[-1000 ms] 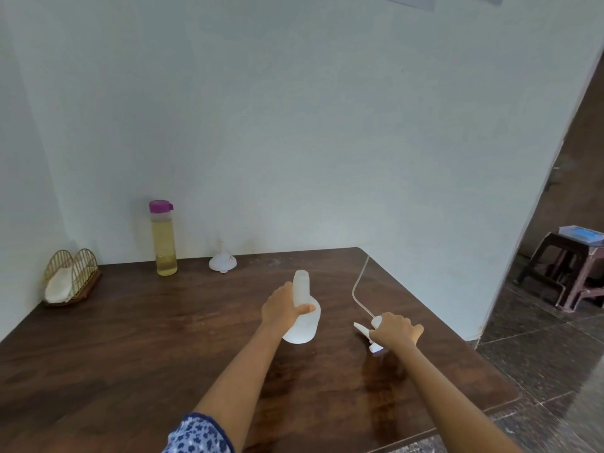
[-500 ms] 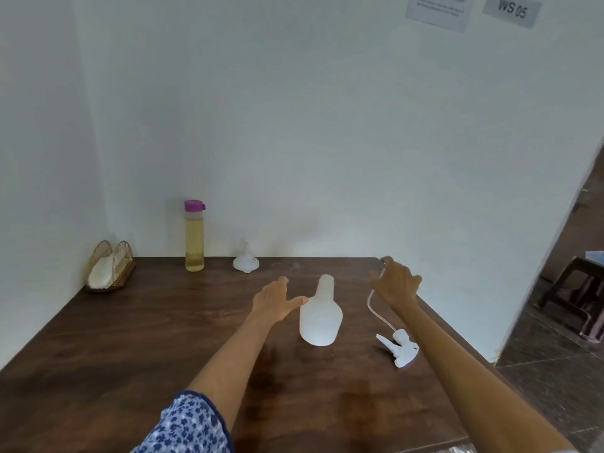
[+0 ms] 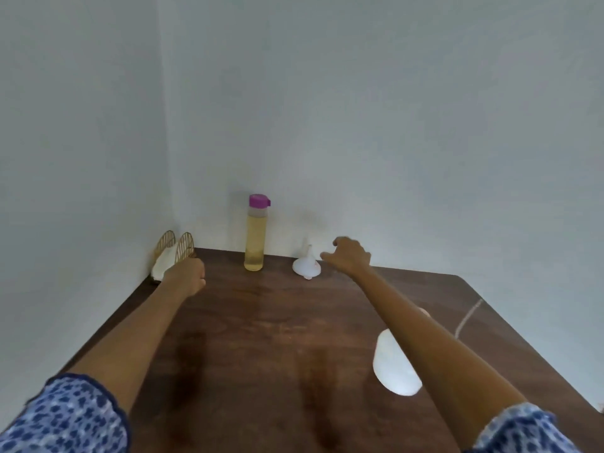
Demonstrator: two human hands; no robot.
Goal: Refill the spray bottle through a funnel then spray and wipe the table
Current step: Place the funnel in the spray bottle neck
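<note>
Head view
Right hand (image 3: 349,258): held out over the far part of the desk (image 3: 268,325), just right of the funnel, fingers (image 3: 340,241) spread wide and bent, holding nothing; no touch with the funnel can be made out.
Left hand (image 3: 185,276): over the far left of the desk, in front of the rack, fingers curled in loosely, nothing in them.
Funnel (image 3: 306,265): white, wide end down on the desk, spout up, near the back wall, between the refill bottle and the right hand.
Refill bottle (image 3: 255,233): upright by the wall, purple cap on, yellowish liquid inside, just left of the funnel.
Spray bottle (image 3: 394,367): white, on the right of the desk, partly hidden under the right forearm; head off.
Tube (image 3: 468,318): thin, pale, lying on the desk right of the forearm.
Rack (image 3: 176,251): gold wire, in the far left corner, white cloth (image 3: 163,264) in it.
</note>
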